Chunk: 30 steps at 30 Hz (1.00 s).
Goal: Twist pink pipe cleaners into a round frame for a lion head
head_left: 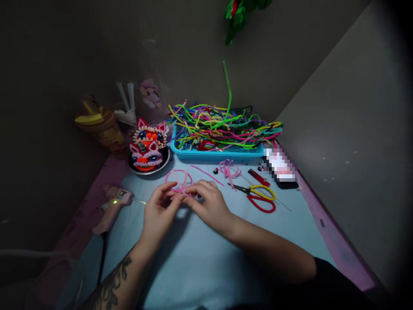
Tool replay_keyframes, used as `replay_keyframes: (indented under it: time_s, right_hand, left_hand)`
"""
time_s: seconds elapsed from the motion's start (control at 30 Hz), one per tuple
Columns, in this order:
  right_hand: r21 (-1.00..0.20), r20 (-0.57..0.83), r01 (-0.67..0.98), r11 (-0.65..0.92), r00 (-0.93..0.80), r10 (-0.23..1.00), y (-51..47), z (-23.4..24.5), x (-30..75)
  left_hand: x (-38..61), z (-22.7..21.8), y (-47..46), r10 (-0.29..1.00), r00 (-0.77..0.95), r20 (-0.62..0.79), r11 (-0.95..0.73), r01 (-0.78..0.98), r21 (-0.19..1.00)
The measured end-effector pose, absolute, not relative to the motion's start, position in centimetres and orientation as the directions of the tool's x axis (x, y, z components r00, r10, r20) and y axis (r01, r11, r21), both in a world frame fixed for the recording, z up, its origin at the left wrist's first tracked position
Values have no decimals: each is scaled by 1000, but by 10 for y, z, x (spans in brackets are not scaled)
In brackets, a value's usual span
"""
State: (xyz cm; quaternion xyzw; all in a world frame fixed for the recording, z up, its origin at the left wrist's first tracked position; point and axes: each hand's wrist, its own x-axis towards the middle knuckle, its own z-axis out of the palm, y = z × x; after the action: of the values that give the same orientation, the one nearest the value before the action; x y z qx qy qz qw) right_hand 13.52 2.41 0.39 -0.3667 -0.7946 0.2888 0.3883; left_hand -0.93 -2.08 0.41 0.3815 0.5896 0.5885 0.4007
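Observation:
Both hands meet over the middle of the table, pinching a pink pipe cleaner ring (166, 176) with lighter pink strands across it. My left hand (160, 206) is closed on the ring's near left side, thumb against forefinger. From the right, my right hand (208, 200) pinches the near edge close to the left fingertips. The fingers hide the exact grip points. Just beyond lies a loose pink pipe cleaner (208, 175), beside a small bundle of bent pink pipe cleaners (229, 170). Scissors (253, 191) with one yellow and one red handle lie right of my right hand.
Behind stands a blue tray (219, 156) heaped with coloured pipe cleaners. A dark bowl (146, 172) holds finished animal faces. At left lies a pink glue gun (112, 206), its light on. A red-handled cutter (259, 177) and a phone (280, 168) lie at right.

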Motion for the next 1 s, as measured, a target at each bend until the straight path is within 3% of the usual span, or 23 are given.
replay_keyframes:
  time_s: [0.13, 0.3, 0.47, 0.73, 1.0]
  right_hand:
    - [-849, 309, 301, 436, -386, 869, 25, 4, 133]
    - [-849, 292, 303, 434, -416, 861, 23, -2, 131]
    - [-814, 352, 305, 494, -418, 837, 21, -8, 129]
    - [-817, 441, 237, 526, -331, 834, 21, -5, 129]
    - [-926, 291, 199, 321, -168, 942, 13, -5, 123]
  left_hand:
    - [-9, 4, -21, 926, -378, -25, 19, -19, 1000]
    - [-12, 2, -18, 930, -362, -69, 43, -80, 996]
    - [-16, -3, -16, 927, -369, -69, 26, -121, 992]
    - [-15, -7, -16, 924, -326, -199, 77, -351, 933]
    - [-11, -10, -18, 931, -299, -212, 105, -335, 936]
